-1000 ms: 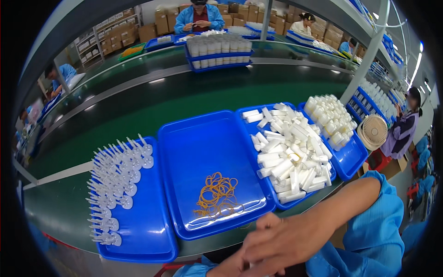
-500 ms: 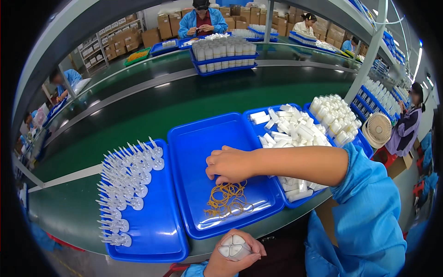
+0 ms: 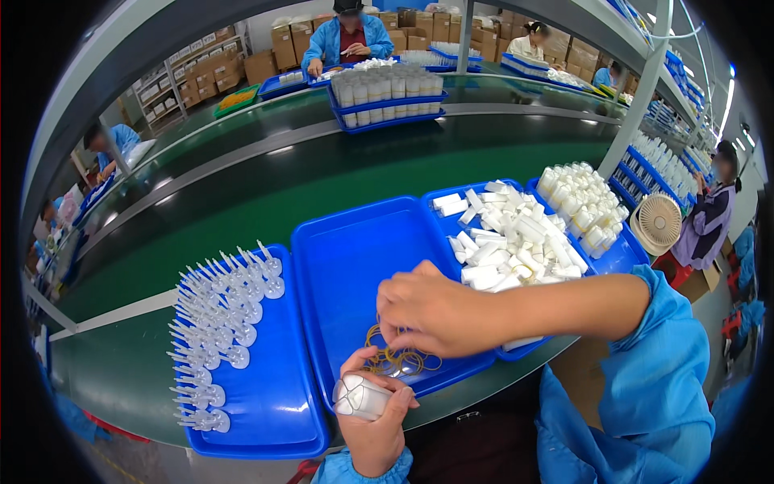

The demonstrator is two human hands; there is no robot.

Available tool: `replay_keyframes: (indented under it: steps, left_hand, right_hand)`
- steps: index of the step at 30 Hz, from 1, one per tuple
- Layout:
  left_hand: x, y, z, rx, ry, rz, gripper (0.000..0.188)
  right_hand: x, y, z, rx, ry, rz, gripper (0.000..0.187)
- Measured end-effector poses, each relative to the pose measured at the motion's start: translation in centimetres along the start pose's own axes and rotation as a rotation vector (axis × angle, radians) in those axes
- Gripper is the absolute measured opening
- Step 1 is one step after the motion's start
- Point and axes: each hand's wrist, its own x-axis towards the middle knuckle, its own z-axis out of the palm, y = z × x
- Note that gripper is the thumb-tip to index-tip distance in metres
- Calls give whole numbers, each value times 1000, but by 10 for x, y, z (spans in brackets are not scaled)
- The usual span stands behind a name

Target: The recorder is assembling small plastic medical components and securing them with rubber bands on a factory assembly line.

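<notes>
My left hand grips a bundle of white plastic tubes at the near edge of the middle blue tray. My right hand reaches across over that tray, fingers pinching at a pile of tan rubber bands lying in it. To the right, another blue tray holds a heap of loose white tubes. On the left, a blue tray holds several upright white nozzle tips.
A tray of white bottles and a small fan sit at the right. A green conveyor belt runs behind the trays, carrying a stacked blue tray of bottles. Other people in blue coats work beyond and beside.
My right hand swept in from the lower right to the rubber bands. My left hand rose into view with the tube bundle, and both hands now meet at the tray's near edge.
</notes>
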Motion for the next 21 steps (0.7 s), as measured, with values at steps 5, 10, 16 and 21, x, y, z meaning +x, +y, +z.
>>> replay_keyframes:
  steps: [5, 10, 16, 21]
  left_hand:
    - [-6, -3, -9, -534, -447, -390, 33]
    - [-12, 12, 4, -640, -776, -327, 30]
    - [-12, -4, 8, 428, -425, 81, 85]
    - [0, -9, 19, 540, -481, -7, 112]
  right_hand:
    - [-33, -25, -1, 178, 15, 13, 11]
    - [-70, -26, 1, 1896, 63, 263, 35]
    - [-81, -34, -26, 1701, 32, 250, 52]
    - [-86, -74, -11, 687, -291, -235, 25]
